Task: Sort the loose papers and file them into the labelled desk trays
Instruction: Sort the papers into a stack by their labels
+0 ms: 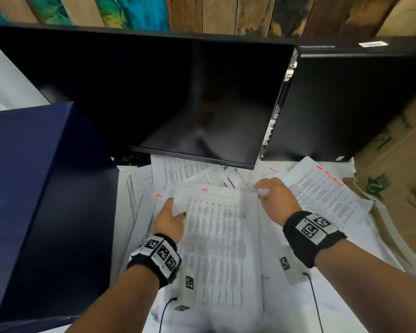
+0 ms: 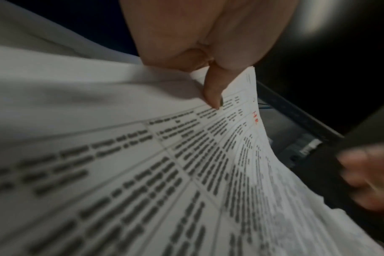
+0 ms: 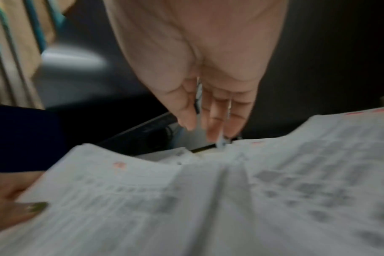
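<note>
Left hand [image 1: 171, 218] pinching the left edge of a printed sheet [image 1: 216, 239], lifted above loose papers [image 1: 322, 188] before the monitor [image 1: 168, 97]. Right hand [image 1: 273, 195] beside it, fingers curled round a pen [image 3: 198, 97].

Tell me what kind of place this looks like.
Probably an office desk or workstation: a dark monitor, a black computer tower beside it, and printed papers spread across the desk, some marked in red, with cardboard boxes at the right.
</note>
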